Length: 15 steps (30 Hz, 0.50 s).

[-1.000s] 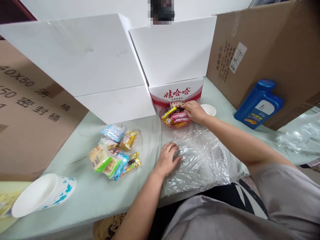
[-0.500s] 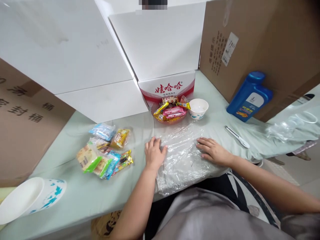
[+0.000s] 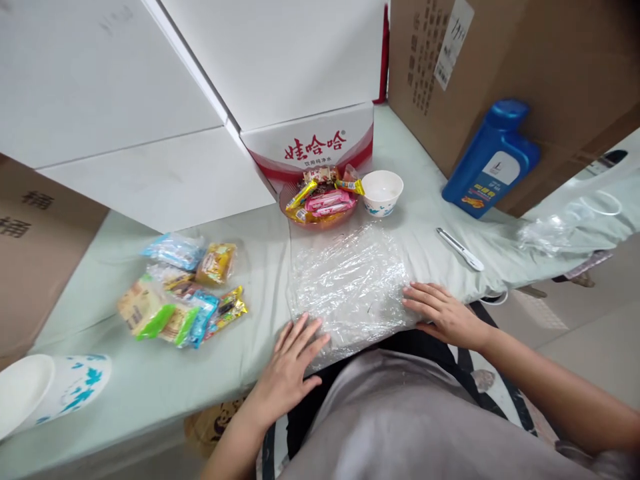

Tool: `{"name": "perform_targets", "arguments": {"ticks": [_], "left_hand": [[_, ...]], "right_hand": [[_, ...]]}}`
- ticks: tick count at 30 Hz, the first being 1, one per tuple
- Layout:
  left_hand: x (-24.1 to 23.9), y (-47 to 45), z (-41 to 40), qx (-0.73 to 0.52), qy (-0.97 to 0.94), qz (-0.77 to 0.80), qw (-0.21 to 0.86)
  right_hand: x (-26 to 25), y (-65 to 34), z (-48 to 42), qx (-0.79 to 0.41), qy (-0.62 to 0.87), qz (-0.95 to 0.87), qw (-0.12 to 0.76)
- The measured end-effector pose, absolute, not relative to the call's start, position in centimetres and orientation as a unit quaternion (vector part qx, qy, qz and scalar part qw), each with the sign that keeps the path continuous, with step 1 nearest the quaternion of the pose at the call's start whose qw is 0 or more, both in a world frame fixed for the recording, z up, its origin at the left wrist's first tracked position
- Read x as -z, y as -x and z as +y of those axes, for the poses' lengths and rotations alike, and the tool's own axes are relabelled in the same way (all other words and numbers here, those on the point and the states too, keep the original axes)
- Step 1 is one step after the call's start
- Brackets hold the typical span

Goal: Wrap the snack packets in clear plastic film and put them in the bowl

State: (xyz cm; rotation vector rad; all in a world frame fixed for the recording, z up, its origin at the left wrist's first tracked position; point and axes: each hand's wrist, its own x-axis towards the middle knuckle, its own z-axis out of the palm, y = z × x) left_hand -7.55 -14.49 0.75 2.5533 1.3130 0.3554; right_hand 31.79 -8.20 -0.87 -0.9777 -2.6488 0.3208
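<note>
At my far left a brown cardboard box printed with dark characters point(image 3: 40, 267) stands on the cloth-covered bench point(image 3: 250, 363). Nearer me is a large white paper tub with blue-green leaves point(image 3: 83, 393), cut off by the view's edge; its mouth shows white inner wall. Next comes a loose heap of snack packets in blue, gold, green and clear wrappers point(image 3: 185, 287), lying directly on the bench. My left grip point(image 3: 287, 367) is open, palm down, fingers spread at the left edge of a crinkled clear plastic sheet point(image 3: 350, 287), which lies flat before me. Beyond the sheet, in front of a white carton with red lettering point(image 3: 315, 143), sits a translucent pinkish bowl point(image 3: 320, 225), heaped with yellow and pink wrapped sweets point(image 3: 327, 200), one yellow piece at its right rim. Just beside it stands a small white paper bowl with blue leaves point(image 3: 383, 193), upright, white inside. My right grip point(image 3: 447, 313) is open too, fingers at the sheet's right edge. Past it lie a white-handled cutter point(image 3: 460, 249) and, standing farther back, a blue plastic handled bottle point(image 3: 493, 160).
</note>
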Motion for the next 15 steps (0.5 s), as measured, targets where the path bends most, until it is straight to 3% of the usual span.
{"name": "perform_targets", "arguments": {"ticks": [3,10,15], "left_hand": [[0.2,7.6,-15.1,-0.170,-0.863,0.459,0.128],[-1.3,7.6,-15.3,-0.276,-0.751,0.522,0.297],[-2.6,7.1,-12.7,-0.311,-0.739,0.552,0.227]], "right_hand": [[0.9,-31.0,-8.4,-0.123,0.336,-0.916,0.183],[-2.0,-30.3,-8.2,-0.296,0.323,-0.862,0.255],[-2.0,-28.7,-7.5,-0.329,0.439,-0.774,0.317]]}}
